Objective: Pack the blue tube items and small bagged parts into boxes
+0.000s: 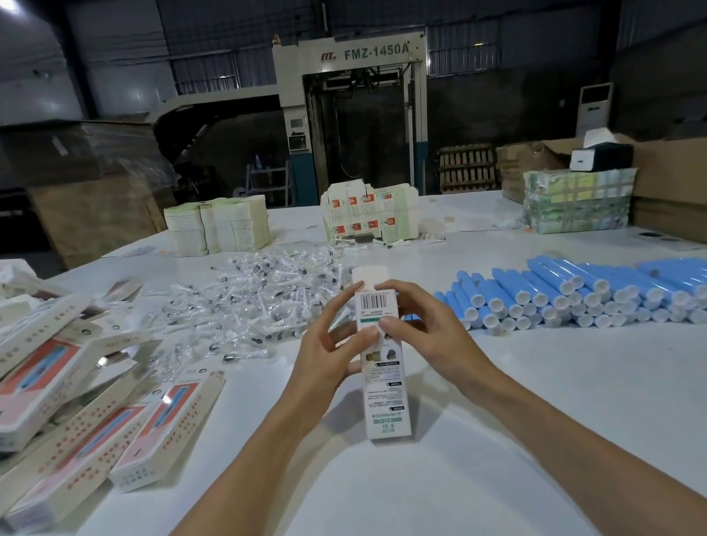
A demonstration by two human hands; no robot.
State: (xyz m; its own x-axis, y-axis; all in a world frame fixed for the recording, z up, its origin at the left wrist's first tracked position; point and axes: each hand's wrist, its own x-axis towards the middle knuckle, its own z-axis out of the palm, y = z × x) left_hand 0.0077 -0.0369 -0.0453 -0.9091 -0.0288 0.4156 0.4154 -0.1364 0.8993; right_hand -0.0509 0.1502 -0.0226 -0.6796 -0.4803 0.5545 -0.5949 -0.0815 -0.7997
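You hold the long white printed cardboard box [385, 399] between both hands, far-end flap open. L hand [331, 346] and R hand [425, 325] each grip its upper end w/ curled fingers. Blue plastic tubes [595, 288] lie stacked right of R hand. Small clear bagged parts [256, 299] lie beyond L hand, and white-and-red printed boxes [66, 399] are piled further left.

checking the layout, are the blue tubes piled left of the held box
No, the blue tubes lie stacked right of the box, beside the right hand.

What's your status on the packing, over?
Holding box in left hand and right hand, top flap up. To right, tubes; behind, bagged parts. Nothing blocking.
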